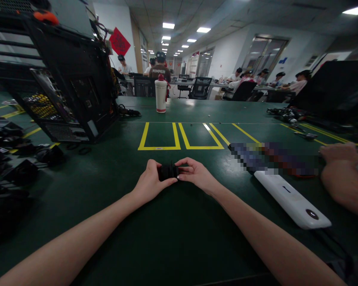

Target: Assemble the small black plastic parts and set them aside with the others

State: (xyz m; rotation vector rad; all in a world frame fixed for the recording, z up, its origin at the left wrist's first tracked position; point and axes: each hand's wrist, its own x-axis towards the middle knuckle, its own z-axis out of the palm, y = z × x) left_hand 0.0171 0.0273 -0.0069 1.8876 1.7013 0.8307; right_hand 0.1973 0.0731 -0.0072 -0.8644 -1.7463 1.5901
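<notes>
A small dark cylindrical part (168, 171) sits between my two hands, low over the green table; its exact kind is too dark to make out. My left hand (150, 178) is closed around its left end, thumb stretched along the near side. From the right, the fingertips and thumb of my right hand (195, 174) pinch its other end. Just beyond the hands, yellow tape outlines (159, 148) mark the tabletop.
An open black computer case (77, 95) stands at left, beside a pile of black parts (6, 190). A white cup (160, 95) is farther back. To the right lie a white elongated device (292, 198) and another person's hand (340, 159). Several people sit in the background.
</notes>
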